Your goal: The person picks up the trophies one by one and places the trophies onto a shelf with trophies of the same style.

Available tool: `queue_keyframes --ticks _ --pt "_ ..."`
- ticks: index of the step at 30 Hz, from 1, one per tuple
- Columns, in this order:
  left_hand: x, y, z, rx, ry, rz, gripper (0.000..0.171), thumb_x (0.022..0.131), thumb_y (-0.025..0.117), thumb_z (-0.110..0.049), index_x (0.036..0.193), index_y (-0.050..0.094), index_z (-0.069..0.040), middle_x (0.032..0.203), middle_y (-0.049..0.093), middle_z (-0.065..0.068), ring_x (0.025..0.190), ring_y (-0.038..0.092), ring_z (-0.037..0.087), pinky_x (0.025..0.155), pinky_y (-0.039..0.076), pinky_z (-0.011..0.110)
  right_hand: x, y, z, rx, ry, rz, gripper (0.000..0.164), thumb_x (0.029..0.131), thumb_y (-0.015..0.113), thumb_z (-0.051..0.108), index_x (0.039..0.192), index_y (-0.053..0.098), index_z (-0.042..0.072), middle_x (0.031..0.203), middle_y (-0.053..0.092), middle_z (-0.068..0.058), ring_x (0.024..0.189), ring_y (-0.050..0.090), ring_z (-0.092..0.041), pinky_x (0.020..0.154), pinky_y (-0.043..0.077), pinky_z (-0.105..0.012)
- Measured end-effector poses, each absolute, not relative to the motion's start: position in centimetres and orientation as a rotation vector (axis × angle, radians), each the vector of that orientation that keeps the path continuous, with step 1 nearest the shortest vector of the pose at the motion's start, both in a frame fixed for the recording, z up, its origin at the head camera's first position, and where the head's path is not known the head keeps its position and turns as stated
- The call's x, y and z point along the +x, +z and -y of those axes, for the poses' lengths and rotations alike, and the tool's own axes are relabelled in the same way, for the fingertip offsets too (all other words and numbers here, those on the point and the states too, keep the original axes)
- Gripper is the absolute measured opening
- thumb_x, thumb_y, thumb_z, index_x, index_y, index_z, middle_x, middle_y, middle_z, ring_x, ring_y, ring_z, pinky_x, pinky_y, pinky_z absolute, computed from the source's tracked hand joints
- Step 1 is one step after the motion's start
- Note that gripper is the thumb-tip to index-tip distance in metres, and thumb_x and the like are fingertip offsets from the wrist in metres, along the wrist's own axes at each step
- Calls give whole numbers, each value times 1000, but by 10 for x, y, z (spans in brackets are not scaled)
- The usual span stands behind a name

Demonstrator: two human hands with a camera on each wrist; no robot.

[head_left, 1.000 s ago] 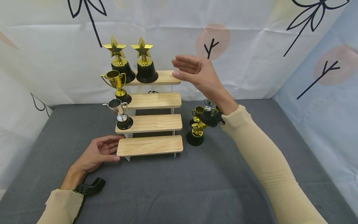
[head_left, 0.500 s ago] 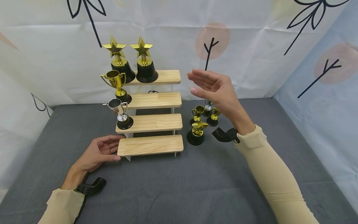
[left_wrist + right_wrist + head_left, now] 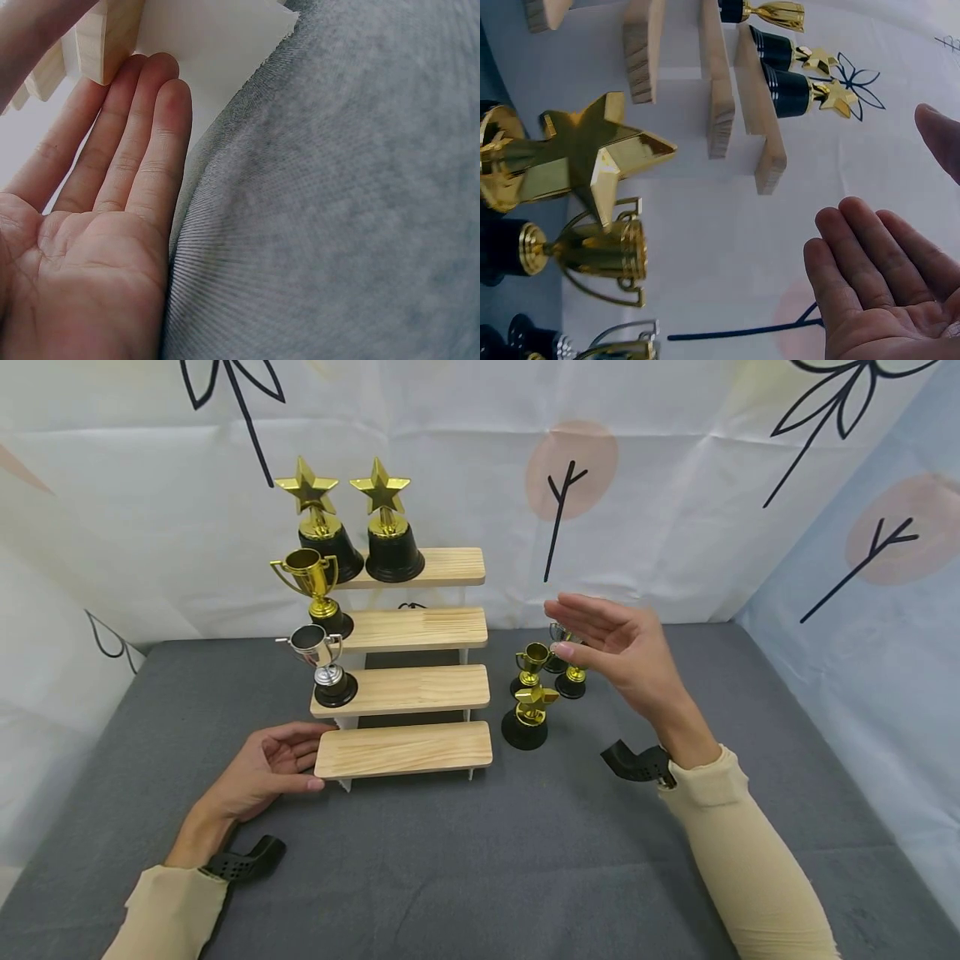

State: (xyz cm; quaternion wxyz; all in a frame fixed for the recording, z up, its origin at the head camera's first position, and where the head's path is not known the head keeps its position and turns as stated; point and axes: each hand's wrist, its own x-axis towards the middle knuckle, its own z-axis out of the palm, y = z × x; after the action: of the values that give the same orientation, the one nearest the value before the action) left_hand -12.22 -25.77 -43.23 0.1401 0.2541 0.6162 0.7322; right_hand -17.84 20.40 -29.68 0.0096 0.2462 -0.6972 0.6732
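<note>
My left hand [image 3: 262,768] is at the left end of the lowest step of a wooden four-step display stand [image 3: 405,750]. In the left wrist view its fingers [image 3: 157,150] extend straight beside the stand's white side panel. My right hand [image 3: 622,652] is in the air, holding nothing, fingers straight and thumb apart. Just left of and below it on the cloth stand a gold star trophy [image 3: 525,727], a gold cup trophy [image 3: 533,660], another gold cup trophy [image 3: 572,685] and a silver cup trophy [image 3: 557,633]; the hand partly hides the last two.
Two star trophies [image 3: 318,539] occupy the top step. A gold cup trophy [image 3: 322,589] stands on the second step, and a silver cup trophy [image 3: 330,672] on the third, both at the left ends. A grey cloth [image 3: 480,877] covers the table; a white printed backdrop [image 3: 450,410] rises behind.
My right hand has come from beside the top step rightward and down to the group of loose trophies. The left hand and the stand have stayed put.
</note>
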Motion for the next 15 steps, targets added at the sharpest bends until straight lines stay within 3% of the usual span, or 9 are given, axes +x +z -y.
queue_keyframes --ticks 5,15 --pt "-122 -432 258 727 2107 -1796 65 77 67 28 137 45 18 135 62 8 123 62 19 103 53 32 -170 -307 -215 705 2144 2168 55 87 72 -12 140 58 -1 136 64 -13 129 59 -23 112 45 -34" --pt "-123 -433 258 733 2103 -1802 65 78 67 28 138 49 13 135 62 9 123 63 19 103 53 32 -165 -333 -228 665 2146 2238 54 89 71 -10 141 56 -4 137 64 -11 129 58 -22 106 51 -31"
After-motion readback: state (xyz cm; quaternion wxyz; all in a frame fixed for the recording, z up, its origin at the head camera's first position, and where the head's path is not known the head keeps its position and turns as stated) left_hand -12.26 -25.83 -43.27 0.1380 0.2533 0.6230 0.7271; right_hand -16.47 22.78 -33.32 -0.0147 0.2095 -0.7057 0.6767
